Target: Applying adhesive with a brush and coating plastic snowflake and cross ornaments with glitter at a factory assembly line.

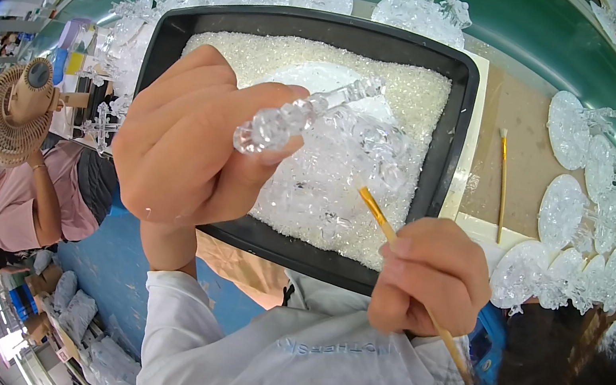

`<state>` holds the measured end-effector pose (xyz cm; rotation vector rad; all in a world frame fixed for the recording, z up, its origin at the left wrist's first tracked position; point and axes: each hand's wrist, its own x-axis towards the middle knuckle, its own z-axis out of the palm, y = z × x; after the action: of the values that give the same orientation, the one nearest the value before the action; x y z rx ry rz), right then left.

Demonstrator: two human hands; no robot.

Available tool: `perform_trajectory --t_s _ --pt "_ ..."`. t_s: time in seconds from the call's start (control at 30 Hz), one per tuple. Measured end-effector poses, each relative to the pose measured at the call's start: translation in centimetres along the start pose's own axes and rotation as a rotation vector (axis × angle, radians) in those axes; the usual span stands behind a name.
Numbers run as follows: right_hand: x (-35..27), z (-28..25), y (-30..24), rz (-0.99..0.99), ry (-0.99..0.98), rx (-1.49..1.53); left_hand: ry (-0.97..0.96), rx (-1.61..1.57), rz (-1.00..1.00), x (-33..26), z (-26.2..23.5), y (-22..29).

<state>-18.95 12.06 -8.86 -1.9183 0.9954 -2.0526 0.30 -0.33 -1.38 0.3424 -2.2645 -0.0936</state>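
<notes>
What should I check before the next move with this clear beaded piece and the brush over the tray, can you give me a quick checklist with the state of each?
1. Left hand has a firm grip on the clear beaded piece: ok, thumb and fingers pinch its near end.
2. Right hand holds the yellow-handled brush: ok, fist closed around the handle.
3. Brush tip placed on the clear piece: cannot tell, the tip is lost against the clear parts.
4. Work is over the black tray of clear granules: ok.
5. Finished clear discs on the right stand apart from both hands: ok.
6. Spare brush lies beside the tray: ok.
</notes>
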Motion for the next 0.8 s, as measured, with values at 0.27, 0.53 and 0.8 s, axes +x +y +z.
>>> perform_trajectory --t_s 0.27,0.53,0.8 --pt "0.3 -0.1 0.1 0.028 -0.047 0.001 0.138 -0.037 0.002 -0.3 0.9 -0.4" --pt "-0.1 -0.5 0.1 -0.001 0.031 0.074 0.187 -0.039 -0.023 -0.4 1.1 -0.7" --pt "0.2 -0.2 0.3 -0.026 0.010 0.062 0.157 -0.080 -0.047 -0.5 0.9 -0.6"
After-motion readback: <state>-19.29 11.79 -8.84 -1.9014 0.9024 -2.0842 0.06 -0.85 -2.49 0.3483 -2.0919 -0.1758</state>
